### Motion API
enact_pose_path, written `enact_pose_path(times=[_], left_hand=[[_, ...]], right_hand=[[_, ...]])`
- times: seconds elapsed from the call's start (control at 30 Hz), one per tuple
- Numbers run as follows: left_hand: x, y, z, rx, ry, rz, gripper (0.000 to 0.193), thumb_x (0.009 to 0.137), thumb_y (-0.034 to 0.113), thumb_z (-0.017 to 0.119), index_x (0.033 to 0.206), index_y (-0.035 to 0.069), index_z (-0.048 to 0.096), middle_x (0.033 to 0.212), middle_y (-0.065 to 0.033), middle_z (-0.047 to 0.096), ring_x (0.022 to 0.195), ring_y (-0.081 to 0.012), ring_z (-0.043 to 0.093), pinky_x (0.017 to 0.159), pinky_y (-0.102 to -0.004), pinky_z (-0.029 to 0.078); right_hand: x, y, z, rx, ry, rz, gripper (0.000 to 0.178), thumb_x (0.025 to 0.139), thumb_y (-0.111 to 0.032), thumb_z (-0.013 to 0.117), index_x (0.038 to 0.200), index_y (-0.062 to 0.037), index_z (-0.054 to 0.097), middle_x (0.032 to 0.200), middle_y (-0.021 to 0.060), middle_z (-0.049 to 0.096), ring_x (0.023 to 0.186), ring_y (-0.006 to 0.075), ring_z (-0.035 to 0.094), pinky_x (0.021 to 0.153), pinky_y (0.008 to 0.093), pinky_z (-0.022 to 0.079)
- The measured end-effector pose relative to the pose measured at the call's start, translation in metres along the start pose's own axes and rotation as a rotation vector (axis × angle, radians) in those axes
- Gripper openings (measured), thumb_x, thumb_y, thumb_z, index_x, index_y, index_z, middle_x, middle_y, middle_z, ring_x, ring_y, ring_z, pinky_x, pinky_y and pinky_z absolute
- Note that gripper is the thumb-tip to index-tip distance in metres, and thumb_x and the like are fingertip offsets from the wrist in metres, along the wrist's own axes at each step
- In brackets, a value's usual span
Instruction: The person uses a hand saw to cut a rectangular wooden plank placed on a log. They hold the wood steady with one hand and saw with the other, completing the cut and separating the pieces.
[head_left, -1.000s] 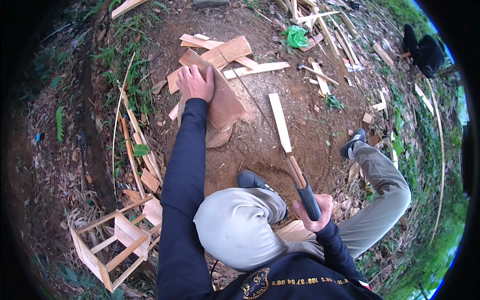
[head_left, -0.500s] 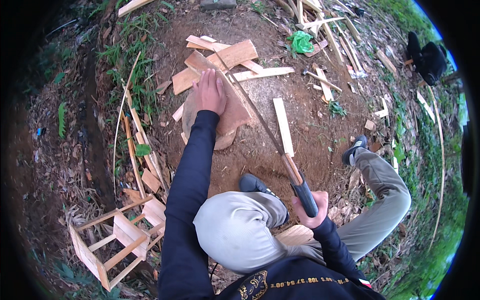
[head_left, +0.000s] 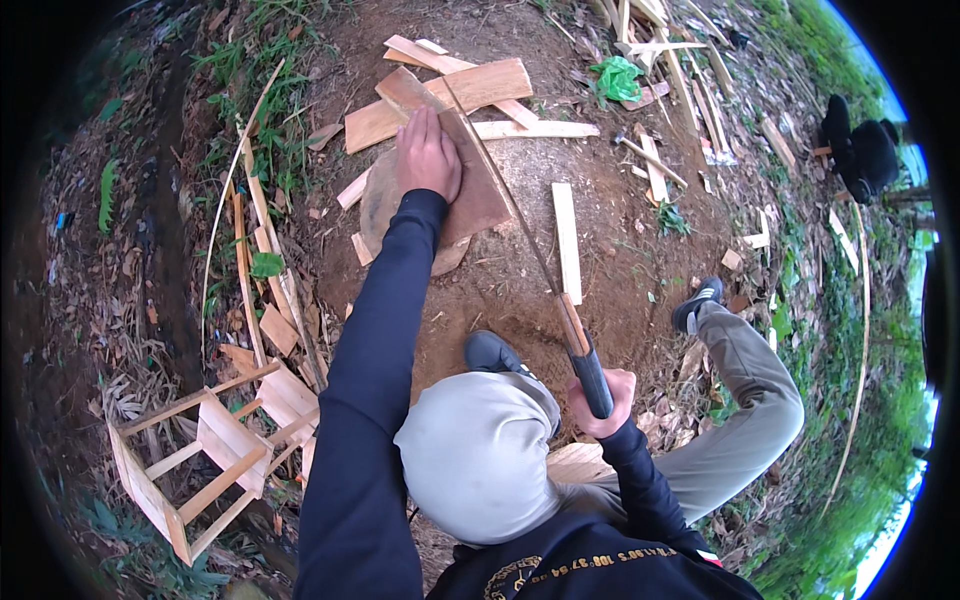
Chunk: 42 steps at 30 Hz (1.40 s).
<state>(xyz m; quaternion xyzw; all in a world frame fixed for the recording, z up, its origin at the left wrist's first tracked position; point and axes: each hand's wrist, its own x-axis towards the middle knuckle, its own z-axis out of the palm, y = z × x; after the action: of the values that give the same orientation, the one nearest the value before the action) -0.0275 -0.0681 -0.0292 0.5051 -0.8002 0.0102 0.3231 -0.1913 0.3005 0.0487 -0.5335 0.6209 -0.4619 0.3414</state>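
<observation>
Left hand (head_left: 428, 155) flat on a wooden board (head_left: 470, 185) atop a round stump (head_left: 385, 200), right hand (head_left: 600, 400) clamped round a long machete (head_left: 540, 260), scrap planks (head_left: 480, 85) scattered behind, small wooden stool frame (head_left: 200, 460) off left.

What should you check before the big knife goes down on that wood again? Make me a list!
1. Left hand pressing the wooden board flat on the round chopping block: ok.
2. Right hand wrapped around the machete handle: ok.
3. Blade lined up along the board's right edge: ok.
4. Left fingers away from the blade: not ok, they lie close to it.
5. Black shoe away from the blade's path: cannot tell.
</observation>
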Motion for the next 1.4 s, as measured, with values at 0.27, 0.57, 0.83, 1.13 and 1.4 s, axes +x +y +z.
enact_pose_path(times=[0.27,0.57,0.83,1.13,1.4], left_hand=[[-0.002,-0.001,-0.002,-0.034,0.029,0.014,0.044,0.093,0.014,0.050,0.132,-0.007,0.055,0.137,-0.0230,0.055,0.131,-0.0365,0.049,0.115,-0.0504,0.032],[0.001,-0.005,0.002,-0.050,0.065,0.023,0.043,0.092,0.013,0.051,0.129,-0.007,0.056,0.133,-0.0229,0.057,0.128,-0.0361,0.050,0.113,-0.0499,0.033],[-0.003,-0.004,-0.001,-0.046,0.071,0.012,0.042,0.091,0.013,0.051,0.128,-0.007,0.057,0.133,-0.0234,0.057,0.127,-0.0363,0.050,0.113,-0.0490,0.033],[-0.001,-0.001,-0.003,-0.066,0.048,0.004,0.041,0.092,0.013,0.051,0.128,-0.007,0.057,0.133,-0.0238,0.057,0.127,-0.0367,0.051,0.114,-0.0486,0.033],[-0.001,0.000,-0.005,-0.061,0.067,-0.002,0.041,0.094,0.012,0.051,0.130,-0.006,0.057,0.133,-0.0236,0.058,0.126,-0.0377,0.053,0.114,-0.0484,0.034]], right_hand=[[0.000,-0.003,0.001,-0.001,0.004,-0.004,0.007,0.069,-0.001,0.065,0.074,-0.0040,0.067,0.057,0.0096,0.061,0.049,0.0246,0.065,0.051,0.0315,0.050],[0.003,0.007,0.014,-0.027,0.047,-0.043,0.007,0.067,0.000,0.064,0.073,-0.0029,0.066,0.054,0.0100,0.058,0.046,0.0252,0.062,0.048,0.0321,0.048],[0.009,0.005,0.017,-0.045,0.035,-0.062,0.008,0.066,-0.001,0.064,0.073,-0.0037,0.066,0.056,0.0103,0.060,0.046,0.0260,0.063,0.049,0.0324,0.050],[0.008,0.009,0.018,-0.058,0.047,-0.069,0.008,0.066,0.000,0.063,0.072,-0.0044,0.065,0.056,0.0100,0.059,0.047,0.0264,0.062,0.049,0.0322,0.049],[0.009,0.010,0.019,-0.054,0.042,-0.068,0.007,0.066,0.000,0.064,0.071,-0.0042,0.065,0.056,0.0104,0.060,0.047,0.0265,0.063,0.049,0.0319,0.049]])
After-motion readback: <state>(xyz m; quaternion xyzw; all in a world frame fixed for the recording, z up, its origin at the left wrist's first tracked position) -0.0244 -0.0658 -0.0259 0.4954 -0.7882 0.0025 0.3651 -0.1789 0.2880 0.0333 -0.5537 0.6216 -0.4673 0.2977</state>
